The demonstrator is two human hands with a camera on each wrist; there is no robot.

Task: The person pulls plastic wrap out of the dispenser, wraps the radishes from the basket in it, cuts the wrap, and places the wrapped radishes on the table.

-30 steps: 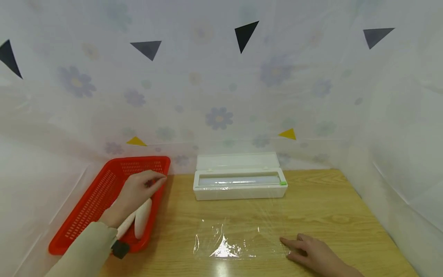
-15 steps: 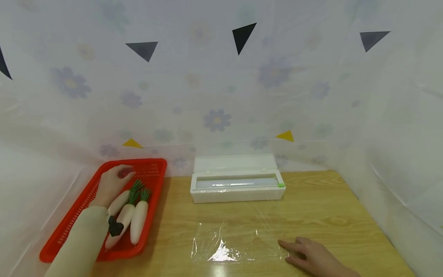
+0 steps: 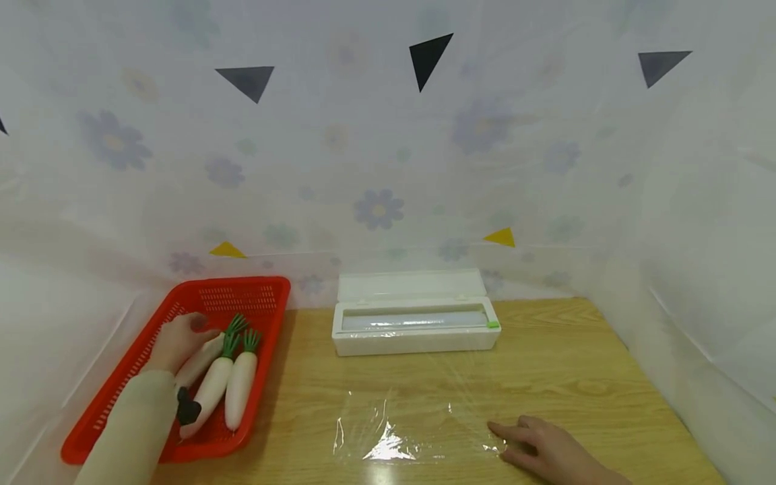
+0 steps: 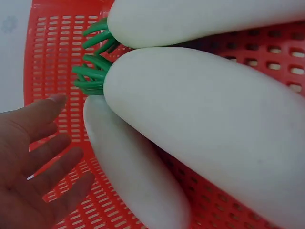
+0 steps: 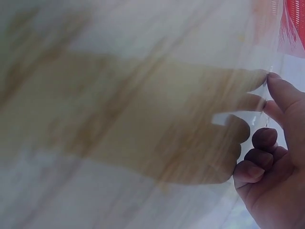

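Observation:
Inside the red plastic basket (image 3: 206, 451) lie three white radishes with green stem tops. Over the basket's left part my left hand (image 3: 178, 342) hovers beside the leftmost radish (image 3: 201, 360). The left wrist view shows this left hand (image 4: 38, 162) with fingers spread, holding nothing, a small gap from the nearest radish (image 4: 136, 167). A sheet of clear cling film (image 3: 418, 404) stretches from the white dispenser box (image 3: 418, 342) towards the front of the table. My right hand (image 3: 548, 448) rests at the film's front right corner, thumb and index fingertips touching it, the other fingers curled.
The dispenser's lid (image 3: 412, 286) stands raised at the back, with the film roll (image 3: 415, 319) showing and a green slider (image 3: 493, 325) at its right end. White patterned sheeting (image 3: 378, 135) encloses the wooden table (image 3: 545, 364) at the back and sides.
My left hand has moved left and lower over the basket, uncovering the radishes' green tops and closing in on the leftmost radish. The right hand stays at the film's corner.

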